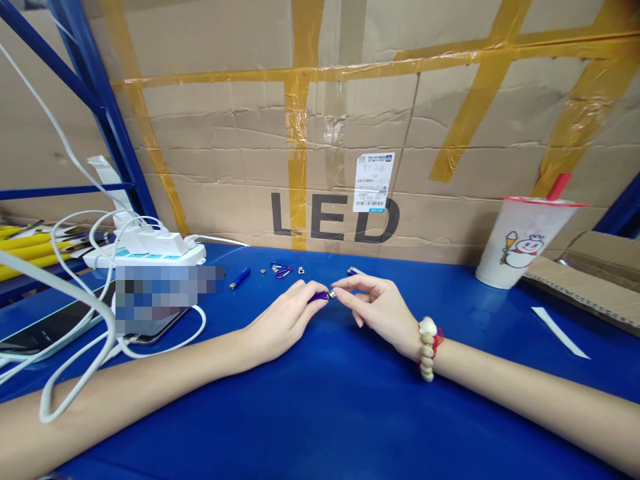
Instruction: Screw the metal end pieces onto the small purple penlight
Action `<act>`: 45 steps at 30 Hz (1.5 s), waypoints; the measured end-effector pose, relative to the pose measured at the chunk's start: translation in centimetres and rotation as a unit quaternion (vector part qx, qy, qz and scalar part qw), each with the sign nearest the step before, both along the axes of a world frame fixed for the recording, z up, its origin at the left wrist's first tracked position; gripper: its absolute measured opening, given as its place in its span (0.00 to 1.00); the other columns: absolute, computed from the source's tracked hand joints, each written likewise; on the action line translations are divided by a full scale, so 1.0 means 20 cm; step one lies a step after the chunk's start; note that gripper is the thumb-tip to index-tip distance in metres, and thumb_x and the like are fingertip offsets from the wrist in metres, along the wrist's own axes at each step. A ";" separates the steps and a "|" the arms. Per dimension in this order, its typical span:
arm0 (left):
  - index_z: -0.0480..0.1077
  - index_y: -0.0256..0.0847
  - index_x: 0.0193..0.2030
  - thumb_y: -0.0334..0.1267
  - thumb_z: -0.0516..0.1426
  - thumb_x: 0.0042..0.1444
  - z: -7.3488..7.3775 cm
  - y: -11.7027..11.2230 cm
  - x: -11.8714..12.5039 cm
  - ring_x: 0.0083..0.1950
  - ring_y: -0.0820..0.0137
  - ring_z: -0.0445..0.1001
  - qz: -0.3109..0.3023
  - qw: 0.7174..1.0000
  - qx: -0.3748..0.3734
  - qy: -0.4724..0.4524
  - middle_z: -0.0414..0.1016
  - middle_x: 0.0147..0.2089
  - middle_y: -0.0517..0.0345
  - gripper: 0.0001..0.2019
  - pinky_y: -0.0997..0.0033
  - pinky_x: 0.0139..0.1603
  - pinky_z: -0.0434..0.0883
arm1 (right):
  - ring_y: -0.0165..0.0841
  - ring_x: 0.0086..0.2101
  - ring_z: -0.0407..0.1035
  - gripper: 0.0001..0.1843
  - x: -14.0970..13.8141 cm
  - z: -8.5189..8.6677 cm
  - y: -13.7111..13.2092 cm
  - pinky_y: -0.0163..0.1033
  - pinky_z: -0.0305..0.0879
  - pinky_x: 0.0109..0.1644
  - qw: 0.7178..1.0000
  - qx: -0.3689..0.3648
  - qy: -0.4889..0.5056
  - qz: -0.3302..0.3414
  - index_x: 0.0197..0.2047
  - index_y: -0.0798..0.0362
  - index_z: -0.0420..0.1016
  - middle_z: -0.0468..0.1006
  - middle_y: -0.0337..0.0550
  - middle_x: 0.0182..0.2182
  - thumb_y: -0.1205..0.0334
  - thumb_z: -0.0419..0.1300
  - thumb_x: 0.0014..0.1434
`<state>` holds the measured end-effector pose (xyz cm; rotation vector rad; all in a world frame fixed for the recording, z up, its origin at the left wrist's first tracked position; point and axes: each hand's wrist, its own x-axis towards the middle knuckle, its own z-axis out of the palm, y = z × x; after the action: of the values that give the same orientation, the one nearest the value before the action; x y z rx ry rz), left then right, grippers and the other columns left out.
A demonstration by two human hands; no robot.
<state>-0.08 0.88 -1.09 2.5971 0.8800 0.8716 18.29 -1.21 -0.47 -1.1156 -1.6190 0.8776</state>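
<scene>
My left hand (293, 310) is closed on a small blue metal tube (318, 297), which looks like a mini flashlight body. At the tube's right end is a small silver end piece (331, 295), and the thumb and index finger of my right hand (377, 303) pinch at it. Whether the end piece is joined to the tube, I cannot tell. Just behind my right fingers lies another small tube with a silver end (353, 271), partly hidden. Left of my hands lie a blue tube with a silver tip (240, 279), a small round disc (263, 271), carabiner clips (281, 270) and a small silver part (301, 270).
A white power strip (195, 255) with plugs and looping white cables (107, 320) stands at the left, beside a phone (163, 327). At the right are a drink cup (520, 243), a white strip (560, 332) and cardboard (590, 280). A large taped carton (225, 167) walls off the back.
</scene>
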 end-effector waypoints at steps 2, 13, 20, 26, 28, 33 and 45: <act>0.62 0.40 0.44 0.42 0.41 0.63 0.00 0.00 0.00 0.44 0.71 0.65 -0.001 1.000 0.007 -0.002 0.66 0.42 0.55 0.13 0.69 0.48 0.62 | 0.20 0.14 0.56 0.21 0.00 0.00 0.00 0.27 0.56 0.21 1.000 0.000 -0.002 0.000 0.37 0.58 0.74 0.64 0.35 0.14 0.49 0.61 0.48; 0.62 0.39 0.43 0.41 0.43 0.63 0.03 -0.02 0.00 0.35 0.74 0.67 -0.019 0.999 -0.026 0.005 0.67 0.32 0.59 0.12 0.74 0.41 0.63 | 0.19 0.14 0.54 0.20 0.01 -0.02 0.02 0.27 0.50 0.20 1.000 -0.022 -0.015 0.011 0.32 0.59 0.72 0.61 0.34 0.12 0.48 0.62 0.46; 0.62 0.39 0.46 0.40 0.43 0.63 0.03 -0.01 0.00 0.35 0.75 0.68 -0.033 0.999 -0.024 0.005 0.68 0.34 0.59 0.12 0.76 0.41 0.64 | 0.19 0.16 0.54 0.21 0.02 -0.01 0.02 0.27 0.49 0.21 0.997 -0.063 -0.031 0.015 0.32 0.58 0.74 0.61 0.34 0.12 0.47 0.63 0.44; 0.63 0.40 0.46 0.40 0.44 0.62 0.02 0.01 -0.02 0.38 0.74 0.69 -0.045 0.999 -0.001 0.006 0.70 0.42 0.57 0.12 0.76 0.43 0.64 | 0.19 0.16 0.54 0.21 0.01 0.00 0.01 0.28 0.50 0.20 0.995 -0.087 -0.048 0.000 0.31 0.59 0.76 0.65 0.36 0.16 0.48 0.65 0.41; 0.62 0.41 0.49 0.39 0.44 0.62 0.02 0.01 -0.02 0.39 0.75 0.69 -0.047 0.999 0.002 0.007 0.70 0.45 0.58 0.12 0.77 0.44 0.64 | 0.19 0.16 0.54 0.21 0.01 0.00 0.00 0.28 0.49 0.20 0.994 -0.093 -0.049 -0.001 0.32 0.59 0.76 0.65 0.36 0.16 0.48 0.65 0.41; 0.63 0.41 0.48 0.39 0.44 0.62 0.02 0.00 -0.01 0.40 0.74 0.70 -0.022 1.000 0.005 0.013 0.71 0.43 0.59 0.12 0.76 0.44 0.64 | 0.18 0.17 0.54 0.21 0.01 0.01 0.00 0.26 0.50 0.20 0.994 -0.101 -0.040 0.003 0.32 0.59 0.76 0.63 0.35 0.15 0.49 0.64 0.43; 0.63 0.41 0.47 0.40 0.42 0.63 0.03 -0.02 0.01 0.36 0.72 0.68 0.042 0.999 -0.007 0.033 0.69 0.36 0.58 0.13 0.73 0.42 0.64 | 0.17 0.16 0.58 0.20 0.01 -0.02 0.01 0.26 0.54 0.19 0.999 0.040 -0.037 -0.005 0.38 0.56 0.74 0.70 0.40 0.28 0.51 0.63 0.46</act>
<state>0.05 0.54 -0.56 2.6075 1.0153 0.8020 18.47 -0.95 -0.93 -1.1114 -1.6925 0.7668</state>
